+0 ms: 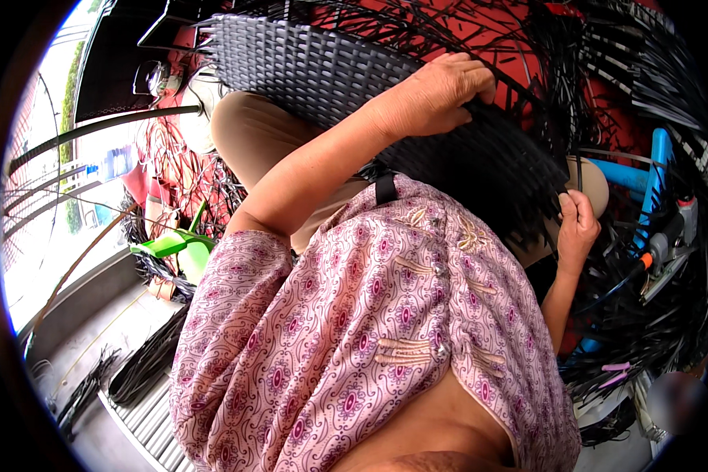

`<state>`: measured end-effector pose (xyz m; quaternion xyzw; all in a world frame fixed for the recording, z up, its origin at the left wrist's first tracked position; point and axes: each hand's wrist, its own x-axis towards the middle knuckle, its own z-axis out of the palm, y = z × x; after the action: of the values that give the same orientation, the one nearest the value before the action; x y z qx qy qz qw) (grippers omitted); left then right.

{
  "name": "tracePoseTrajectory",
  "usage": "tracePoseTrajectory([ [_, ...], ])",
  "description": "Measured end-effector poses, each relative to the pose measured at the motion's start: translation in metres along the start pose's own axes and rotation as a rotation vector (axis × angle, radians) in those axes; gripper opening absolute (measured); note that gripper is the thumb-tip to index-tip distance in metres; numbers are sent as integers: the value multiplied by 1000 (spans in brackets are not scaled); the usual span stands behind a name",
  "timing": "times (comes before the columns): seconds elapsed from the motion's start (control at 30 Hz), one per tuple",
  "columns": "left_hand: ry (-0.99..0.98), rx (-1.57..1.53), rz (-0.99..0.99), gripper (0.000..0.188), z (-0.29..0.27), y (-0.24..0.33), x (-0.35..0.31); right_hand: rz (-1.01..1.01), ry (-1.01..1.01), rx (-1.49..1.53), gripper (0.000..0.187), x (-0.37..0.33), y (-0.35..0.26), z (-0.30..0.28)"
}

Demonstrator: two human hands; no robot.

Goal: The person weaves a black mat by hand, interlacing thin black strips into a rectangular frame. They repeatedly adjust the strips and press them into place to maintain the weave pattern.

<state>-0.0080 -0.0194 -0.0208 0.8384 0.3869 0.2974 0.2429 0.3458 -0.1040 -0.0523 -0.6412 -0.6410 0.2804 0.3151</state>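
Note:
A dark grey woven panel (315,63) of flat plastic strips lies slanted across my lap, tightly woven at the left. Toward the right its weave turns black and ends in loose strips. My left hand (452,86) is at the panel's far edge, fingers curled down and closed; the fingertips and whatever they grip are hidden. By the right end, my right hand (579,224) pinches a thin black plastic strip (580,169) between thumb and fingers.
Loose black strips litter the red floor (464,31) beyond the panel. At the right stand a blue frame (658,181) and a grey tool with an orange part (662,248) among piled strips. A green plastic object (177,244) and strip bundles (149,354) lie left.

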Motion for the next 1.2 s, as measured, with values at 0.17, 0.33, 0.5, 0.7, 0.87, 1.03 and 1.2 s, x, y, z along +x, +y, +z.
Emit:
tracePoseTrajectory([
  [0.17, 19, 73, 83, 46, 3, -2, -7, -22, -19, -29, 19, -6, 3, -3],
  [0.33, 44, 45, -30, 50, 2, -2, -5, -58, -8, 8, 16, 1, -2, 1],
  [0.5, 41, 51, 27, 41, 6, -3, 3, 39, 7, 35, 20, -4, 2, 1],
  [0.7, -45, -31, 61, 39, 0, -2, 13, 93, 19, 47, 15, -2, -2, 1],
  [0.87, 93, 52, -55, 51, 4, 3, -2, 37, -23, 35, 14, 0, -10, -4],
  [1.03, 394, 178, 156, 62, 17, 25, 43, 15, -28, 32, 17, 4, -6, -6],
  [1.2, 340, 459, 120, 59, 72, 14, 74, 8, -55, -8, 17, 2, -3, -9],
])
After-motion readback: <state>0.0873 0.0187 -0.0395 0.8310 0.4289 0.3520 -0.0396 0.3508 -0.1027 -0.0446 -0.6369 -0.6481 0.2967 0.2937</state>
